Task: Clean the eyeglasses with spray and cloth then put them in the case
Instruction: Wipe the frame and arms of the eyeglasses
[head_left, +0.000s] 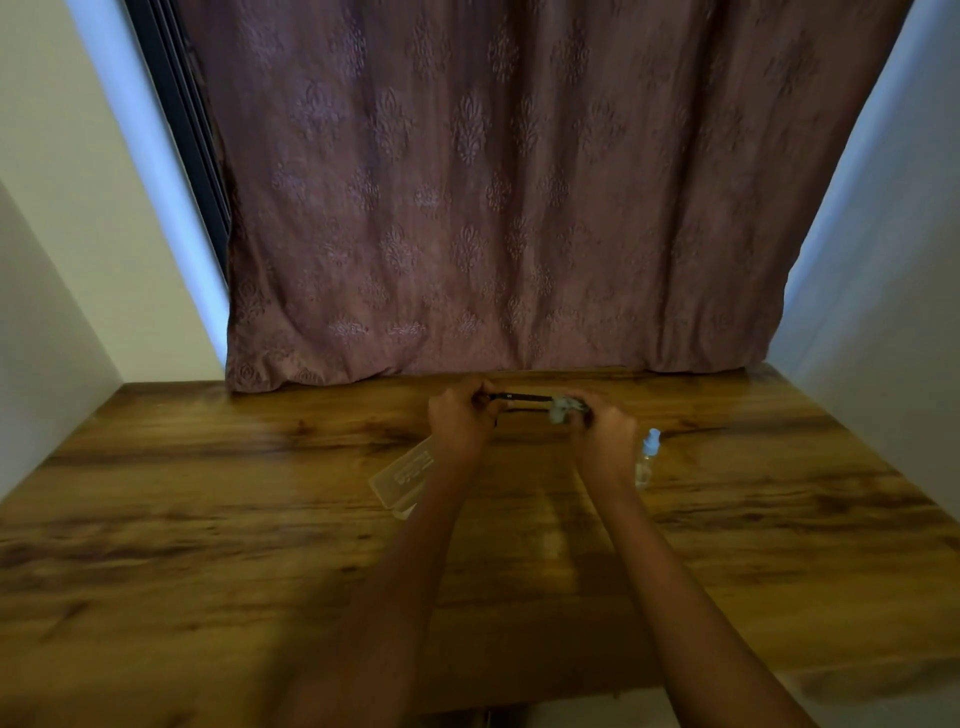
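Dark-framed eyeglasses are held above the far part of the wooden table. My left hand grips their left end. My right hand pinches a small grey cloth against their right end. A clear plastic case lies on the table just left of my left forearm, partly hidden by it. A small clear spray bottle with a light blue top stands just right of my right wrist. The picture is blurred, so the lenses cannot be made out.
A mauve patterned curtain hangs behind the table's far edge. Pale walls close in on the left and right. The table's near edge runs along the bottom of the view.
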